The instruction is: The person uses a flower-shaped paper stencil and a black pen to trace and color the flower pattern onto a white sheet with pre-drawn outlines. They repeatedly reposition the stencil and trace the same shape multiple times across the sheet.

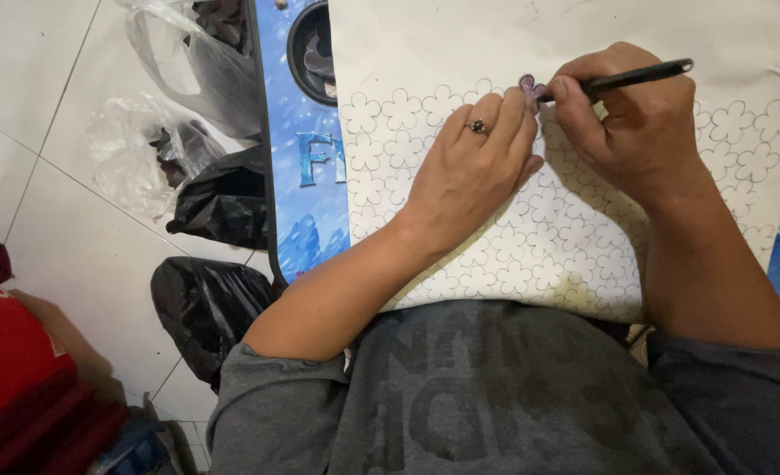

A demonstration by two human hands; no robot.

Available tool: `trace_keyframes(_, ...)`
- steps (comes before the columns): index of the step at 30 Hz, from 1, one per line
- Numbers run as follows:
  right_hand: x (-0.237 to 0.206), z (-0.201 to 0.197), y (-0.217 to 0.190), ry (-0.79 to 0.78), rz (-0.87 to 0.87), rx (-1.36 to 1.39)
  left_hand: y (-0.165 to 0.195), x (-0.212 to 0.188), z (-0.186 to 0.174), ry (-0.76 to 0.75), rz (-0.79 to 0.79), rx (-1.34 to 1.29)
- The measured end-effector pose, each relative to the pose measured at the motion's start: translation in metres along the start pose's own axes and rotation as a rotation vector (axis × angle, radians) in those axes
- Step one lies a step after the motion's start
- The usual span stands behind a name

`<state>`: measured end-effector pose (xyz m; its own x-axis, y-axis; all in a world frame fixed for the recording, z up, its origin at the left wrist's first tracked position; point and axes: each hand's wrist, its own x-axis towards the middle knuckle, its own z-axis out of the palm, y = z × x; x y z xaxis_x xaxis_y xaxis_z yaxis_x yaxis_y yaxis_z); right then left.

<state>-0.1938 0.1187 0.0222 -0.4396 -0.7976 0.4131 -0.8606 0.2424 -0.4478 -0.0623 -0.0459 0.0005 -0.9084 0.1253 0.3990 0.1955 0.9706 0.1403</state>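
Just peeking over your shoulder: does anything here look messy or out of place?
Nothing looks damaged or spilled. The flower outlines fill the white sheet in tidy rows. Only the plastic bags lie loosely scattered on the tiled floor beside the board.
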Motion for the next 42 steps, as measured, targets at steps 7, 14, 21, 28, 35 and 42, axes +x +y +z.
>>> trace_keyframes(7,-0.001,-0.003,-0.004,-0.031,-0.002,-0.015,-0.005,-0.002,-0.001,0.041,0.0,-0.139)
trace_keyframes(14,-0.002,-0.005,-0.007,-0.055,-0.009,-0.026,-0.018,0.003,0.006,0.122,-0.014,-0.178)
trace_keyframes(21,-0.003,-0.003,-0.007,-0.065,0.007,0.012,-0.028,0.006,0.01,0.166,-0.055,-0.314)
trace_keyframes(28,-0.002,0.0,-0.007,-0.069,0.0,0.043,-0.032,0.007,0.011,0.171,-0.07,-0.327)
trace_keyframes(35,0.0,0.001,-0.007,-0.036,-0.05,0.032,-0.035,0.009,0.012,0.179,-0.115,-0.427)
trace_keyframes(42,-0.008,0.009,-0.001,-0.075,-0.065,0.117,-0.035,0.009,0.011,0.186,-0.124,-0.451)
